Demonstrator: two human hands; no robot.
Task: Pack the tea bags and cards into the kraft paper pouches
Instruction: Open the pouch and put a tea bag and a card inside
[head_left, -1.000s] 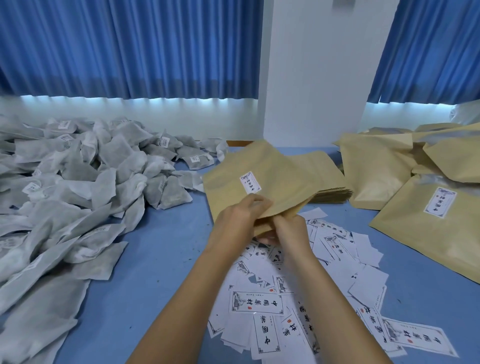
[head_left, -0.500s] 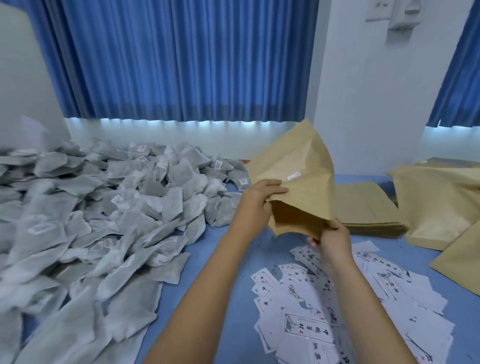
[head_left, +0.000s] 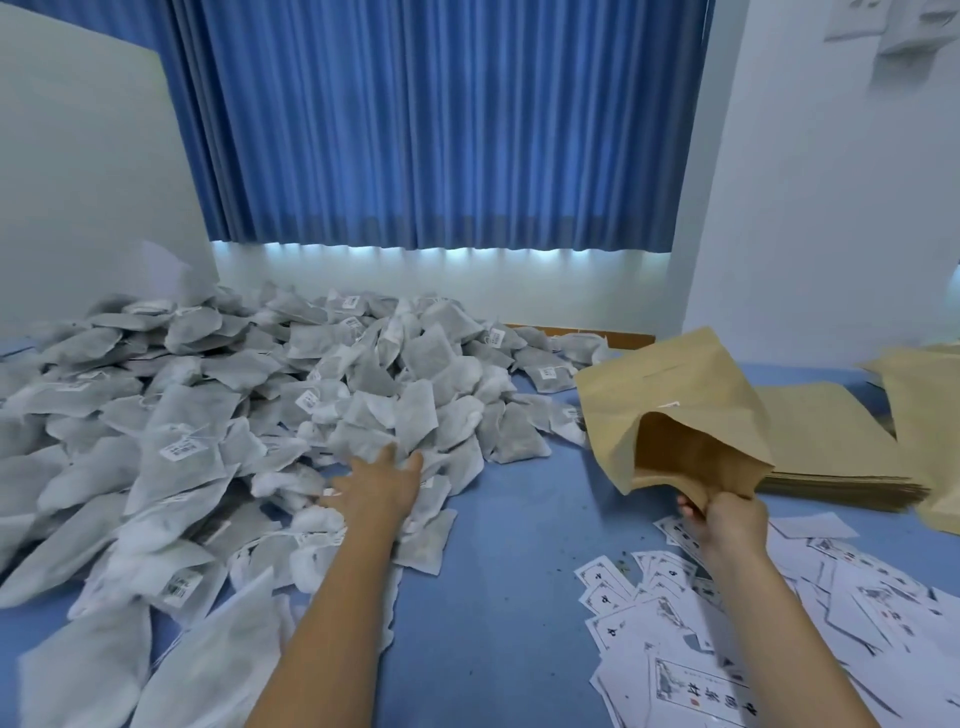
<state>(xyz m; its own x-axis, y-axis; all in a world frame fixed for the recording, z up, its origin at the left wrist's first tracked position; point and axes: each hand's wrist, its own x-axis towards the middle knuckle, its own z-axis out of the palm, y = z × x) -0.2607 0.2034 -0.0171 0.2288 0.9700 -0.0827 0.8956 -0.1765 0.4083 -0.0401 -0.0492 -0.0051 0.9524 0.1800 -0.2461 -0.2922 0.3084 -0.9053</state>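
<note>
Kraft pouch (head_left: 670, 379), white label (head_left: 671, 404) unreadable, gapes in gripping right hand (head_left: 727, 519); left hand (head_left: 379, 488) spread flat on tea bags (head_left: 260, 389).

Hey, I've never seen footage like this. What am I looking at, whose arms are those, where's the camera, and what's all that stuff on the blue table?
There is no machine here. Those are one person's two bare arms, filmed by a wide-angle camera worn on their head, looking forward and down.

The blue table carries three kinds of things. On the left is a big heap of grey-white mesh tea bags. White printed paper cards lie scattered at the lower right. Behind them sits a flat stack of brown kraft paper pouches.

The right hand grips one opened kraft pouch at the edge of its mouth, which faces the camera. The left hand reaches onto the tea bag heap with fingers spread, and I can't see it gripping anything.
</note>
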